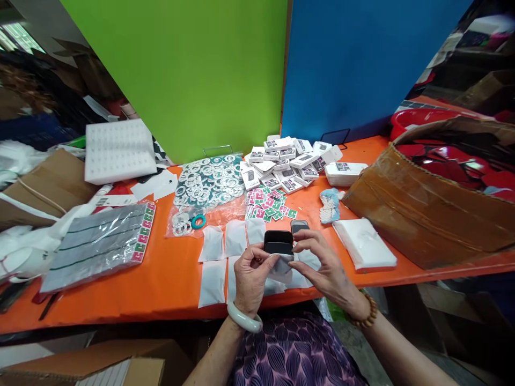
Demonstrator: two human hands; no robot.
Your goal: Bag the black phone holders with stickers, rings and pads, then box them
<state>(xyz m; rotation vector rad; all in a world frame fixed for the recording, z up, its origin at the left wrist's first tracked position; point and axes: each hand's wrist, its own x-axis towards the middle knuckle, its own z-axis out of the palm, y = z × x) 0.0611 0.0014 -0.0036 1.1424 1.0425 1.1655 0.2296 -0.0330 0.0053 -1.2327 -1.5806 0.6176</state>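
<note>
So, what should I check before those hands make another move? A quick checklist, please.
1. Left hand holding the pale pouch: ok, thumb pressed on its edge.
2. Dark item wholly covered: not ok, its upper part shows above the pouch.
3. Dark item's lower end inside the pouch: cannot tell, hidden from view.
4. Right hand touching the dark item: cannot tell, its fingertips are very close.
5. Other pouches close by: ok, lying on the orange table.

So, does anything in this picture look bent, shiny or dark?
Head view: the green board and blue board flare outward, probably lens stretch; head view, right: glints on the red pieces; head view, below: dimness under the orange table, though left hand and right hand look fairly sharp.
</note>
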